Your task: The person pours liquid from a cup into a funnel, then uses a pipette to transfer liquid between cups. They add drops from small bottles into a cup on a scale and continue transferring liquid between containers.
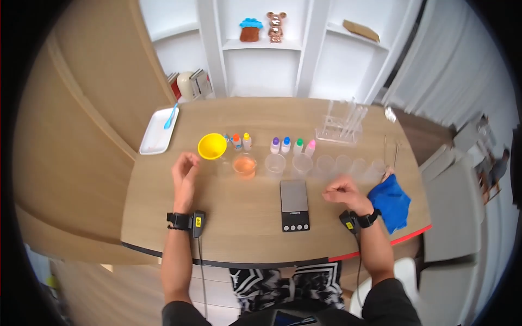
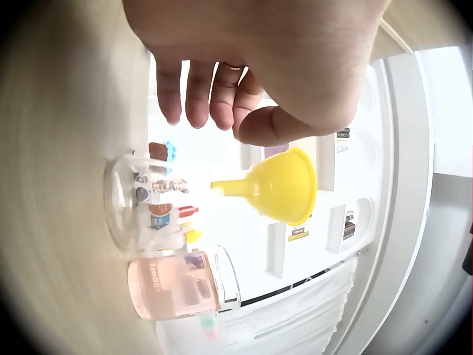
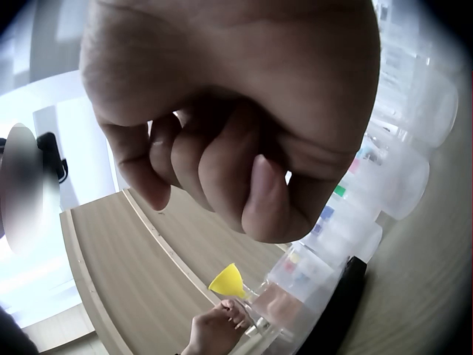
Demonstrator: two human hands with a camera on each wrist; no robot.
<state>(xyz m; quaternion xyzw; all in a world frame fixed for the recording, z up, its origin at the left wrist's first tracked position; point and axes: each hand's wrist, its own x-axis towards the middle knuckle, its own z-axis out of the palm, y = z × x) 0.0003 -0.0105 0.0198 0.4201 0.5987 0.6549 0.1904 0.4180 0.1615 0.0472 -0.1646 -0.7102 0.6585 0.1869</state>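
My left hand (image 1: 186,167) is held over the table's left side, fingers loosely bent and holding nothing. Just beyond it, a yellow funnel (image 1: 212,146) stands stem down above a clear glass vessel (image 2: 122,203). To the right of these is a clear cup of orange liquid (image 1: 244,167), seen from the side in the left wrist view. My right hand (image 1: 346,193) hovers right of a black digital scale (image 1: 294,205), its fingers curled in a loose, empty curve. The scale's grey plate bears nothing. Clear plastic cups (image 1: 275,164) stand in a row beyond the scale.
Small dropper bottles (image 1: 286,144) with coloured caps line up behind the cups. A clear rack (image 1: 337,133) with tubes stands back right, a blue cloth (image 1: 390,202) lies at the right edge, and a white tray (image 1: 154,138) with a blue spoon (image 1: 171,117) is far left.
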